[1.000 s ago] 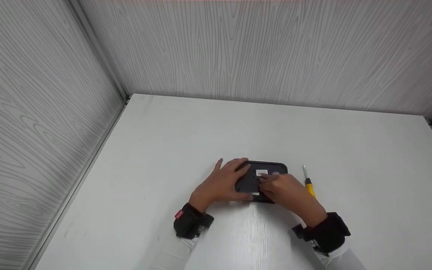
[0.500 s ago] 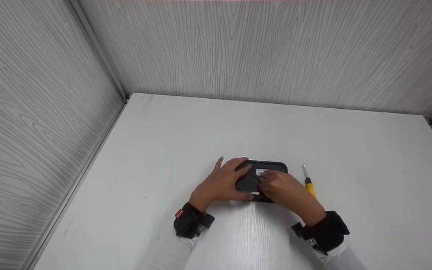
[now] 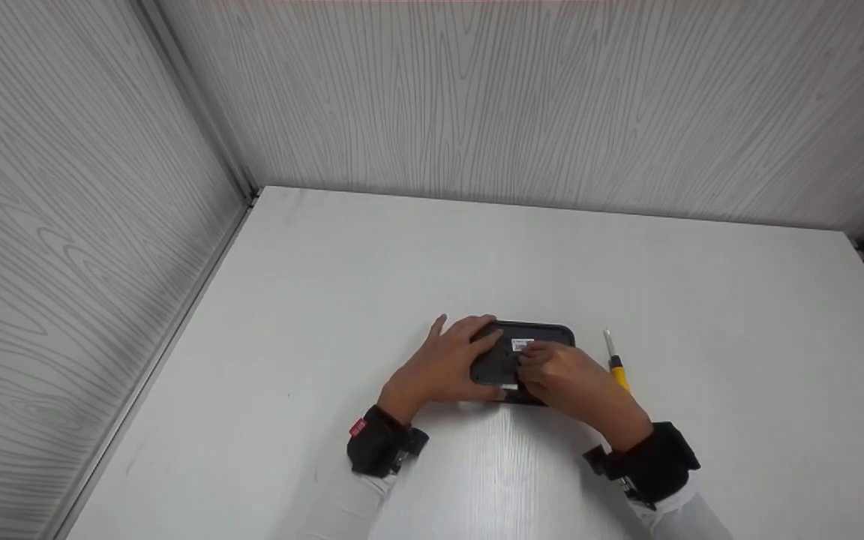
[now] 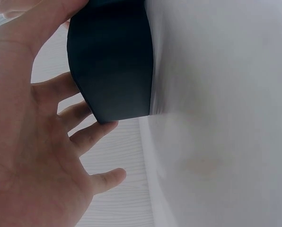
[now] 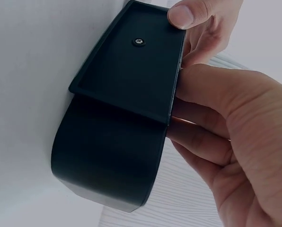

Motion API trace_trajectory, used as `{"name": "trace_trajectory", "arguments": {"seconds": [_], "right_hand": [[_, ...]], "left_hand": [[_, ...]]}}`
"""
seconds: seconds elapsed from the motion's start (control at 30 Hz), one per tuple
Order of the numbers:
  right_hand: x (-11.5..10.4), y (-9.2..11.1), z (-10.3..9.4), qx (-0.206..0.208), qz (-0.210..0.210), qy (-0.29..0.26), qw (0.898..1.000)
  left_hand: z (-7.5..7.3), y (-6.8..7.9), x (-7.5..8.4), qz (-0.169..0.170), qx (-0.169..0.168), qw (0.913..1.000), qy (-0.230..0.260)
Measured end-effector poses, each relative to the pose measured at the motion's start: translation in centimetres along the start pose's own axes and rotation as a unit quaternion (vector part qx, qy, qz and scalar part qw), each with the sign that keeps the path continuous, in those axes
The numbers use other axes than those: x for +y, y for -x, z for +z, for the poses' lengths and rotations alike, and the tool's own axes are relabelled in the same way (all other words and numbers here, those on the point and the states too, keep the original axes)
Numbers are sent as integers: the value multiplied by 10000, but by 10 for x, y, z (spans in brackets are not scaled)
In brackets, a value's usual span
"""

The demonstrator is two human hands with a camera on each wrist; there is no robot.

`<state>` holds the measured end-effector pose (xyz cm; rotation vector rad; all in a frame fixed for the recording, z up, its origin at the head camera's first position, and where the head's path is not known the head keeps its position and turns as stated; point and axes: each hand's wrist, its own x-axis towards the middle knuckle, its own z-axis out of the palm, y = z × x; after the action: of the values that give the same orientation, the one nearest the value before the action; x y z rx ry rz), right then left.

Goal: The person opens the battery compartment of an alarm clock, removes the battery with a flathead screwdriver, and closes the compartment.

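A black plastic device (image 3: 493,366) with rounded corners and a small white barcode label (image 3: 520,344) lies on the white table, labelled face up. My left hand (image 3: 447,367) grips its left end, with the thumb at the near edge and the fingers spread over the far side. My right hand (image 3: 571,379) has its fingers bunched against the middle of that face. What its fingertips pinch, if anything, is hidden. In the right wrist view, a screw (image 5: 138,42) sits recessed in the side of the device (image 5: 108,146) near my left thumb (image 5: 181,16).
A screwdriver (image 3: 619,371) with a yellow and black handle lies just right of the device, partly behind my right forearm. The white tabletop (image 3: 342,262) meets grey wood-grain panels (image 3: 462,105) at the back and left.
The fingers of my right hand have shifted slightly upward on the device, now partly covering the label. My left hand, the device and the screwdriver stay in place.
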<state>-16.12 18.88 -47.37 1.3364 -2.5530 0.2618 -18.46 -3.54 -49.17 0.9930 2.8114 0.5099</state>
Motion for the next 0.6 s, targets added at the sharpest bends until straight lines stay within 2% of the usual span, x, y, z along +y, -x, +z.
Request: {"name": "trace_trajectory", "arguments": {"seconds": [0.27,0.6], "right_hand": [[1,3,1,16,247,-364,9990],[-1,3,0,203,280,-318,9989]], "left_hand": [[0,1,0,-33,-19,10000,71],[1,0,-1,-10,1,10000,35]]}}
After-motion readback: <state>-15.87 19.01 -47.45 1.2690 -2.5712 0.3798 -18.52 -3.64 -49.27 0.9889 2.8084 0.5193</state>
